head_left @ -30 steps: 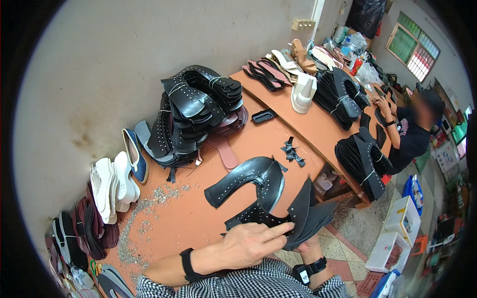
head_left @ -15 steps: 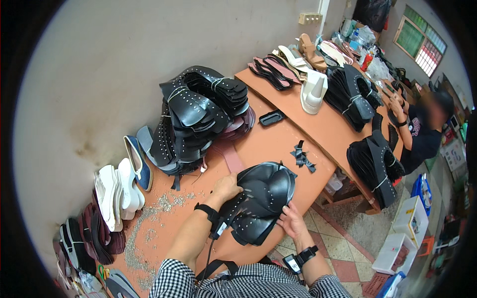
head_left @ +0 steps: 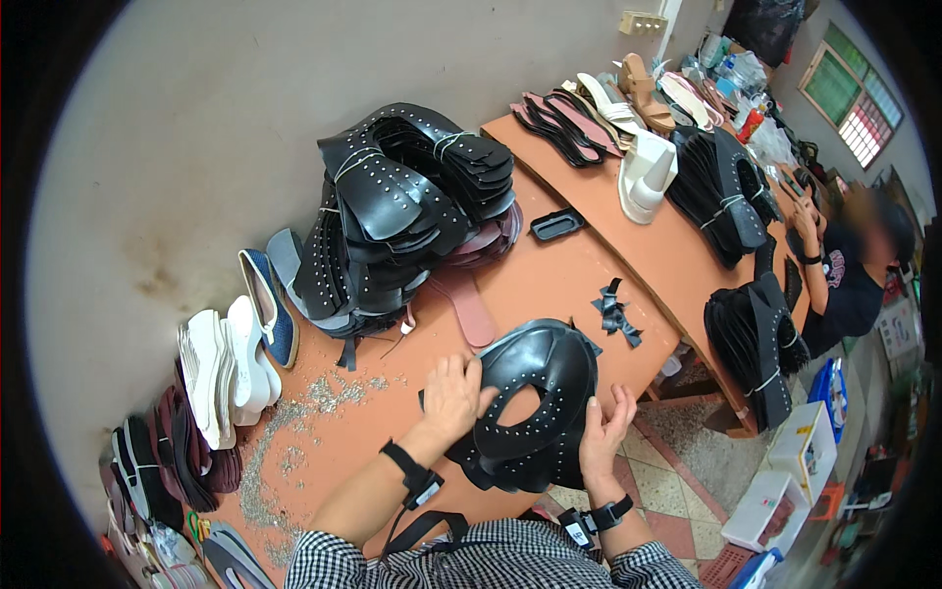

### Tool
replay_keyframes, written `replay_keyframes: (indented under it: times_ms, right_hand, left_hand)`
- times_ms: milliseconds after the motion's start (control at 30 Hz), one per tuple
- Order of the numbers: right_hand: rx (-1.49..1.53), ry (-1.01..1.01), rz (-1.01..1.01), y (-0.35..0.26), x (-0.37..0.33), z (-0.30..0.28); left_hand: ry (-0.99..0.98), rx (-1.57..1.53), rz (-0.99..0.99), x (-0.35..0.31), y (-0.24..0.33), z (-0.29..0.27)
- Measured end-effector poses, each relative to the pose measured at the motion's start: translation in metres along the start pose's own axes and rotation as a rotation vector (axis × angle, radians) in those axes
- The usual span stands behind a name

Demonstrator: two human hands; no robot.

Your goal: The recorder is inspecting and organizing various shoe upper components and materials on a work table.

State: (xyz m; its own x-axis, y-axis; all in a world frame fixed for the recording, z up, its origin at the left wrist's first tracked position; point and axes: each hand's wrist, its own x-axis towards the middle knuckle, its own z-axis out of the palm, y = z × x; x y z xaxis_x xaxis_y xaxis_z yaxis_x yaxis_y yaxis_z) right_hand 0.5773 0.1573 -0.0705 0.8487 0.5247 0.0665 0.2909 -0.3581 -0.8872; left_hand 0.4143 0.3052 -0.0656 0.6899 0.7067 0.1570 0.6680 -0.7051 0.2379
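Observation:
In front of me, black leather shoe uppers (head_left: 549, 368) with rows of metal studs lie in a small layered stack, an oval opening showing tabletop through it. At its left edge is my left hand (head_left: 453, 398), fingers curled and thumb pressed to the leather. My right hand (head_left: 603, 432) rests against the right edge, its thumb and fingers apart. The undersides of the uppers are hidden. Behind them, a tall tied pile of similar studded uppers (head_left: 392, 211) stands near the wall, with a pink insole-shaped piece (head_left: 463, 309) sticking out.
Loose metal studs (head_left: 265, 471) are scattered at the left of the table (head_left: 392, 471). White shoe pieces (head_left: 206, 378) and a navy shoe (head_left: 270, 304) line the wall. A black tray (head_left: 557, 226) and black scraps (head_left: 615, 314) lie beyond. A person (head_left: 854, 255) sits at the far right.
The uppers have been turned, so the oval opening now faces up. My left hand has shifted to their left edge, and my right hand has moved up along the right side.

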Motion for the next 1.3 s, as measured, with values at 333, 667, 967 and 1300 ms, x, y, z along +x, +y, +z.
replay_keyframes:
  times_ms: [333, 667, 967, 1300]
  right_hand:
    - [0.682, -0.232, 0.7, 0.048, -0.002, 0.015]
    - [0.347, -0.164, 0.278, 0.051, -0.031, 0.016]
    - [0.621, -0.664, 0.472, -0.005, -0.032, 0.035]
    - [0.915, -0.81, 0.866, -0.004, -0.022, 0.066]
  left_hand:
    - [-0.174, -0.203, -0.138, -0.029, 0.004, 0.015]
    - [-0.04, -0.113, -0.098, -0.01, -0.015, 0.016]
    - [-0.041, 0.093, -0.029, -0.03, 0.002, 0.006]
    - [0.208, 0.21, 0.261, -0.041, 0.006, 0.004]
